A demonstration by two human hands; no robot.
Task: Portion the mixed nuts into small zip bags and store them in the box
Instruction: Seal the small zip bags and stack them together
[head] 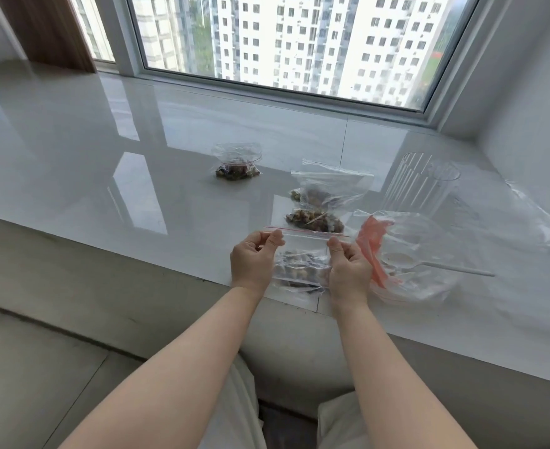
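Two hands hold one small zip bag [301,270] of mixed nuts upright at the sill's near edge: the left hand [254,264] pinches its red-lined top at 9 o'clock, the right hand [348,270] at 3 o'clock. At 12 o'clock lie two filled bags [325,202], a third [238,162] at 11. At 3 o'clock a plastic spoon [429,263] rests in a clear bag [419,254]; a clear box [419,183] stands at 2.

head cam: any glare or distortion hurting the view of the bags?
Head view: window reflections glare across the glossy sill; clear box nearly washes out; wide-angle bends the window frame; held zip bag, in left hand and right hand, reads sharp.
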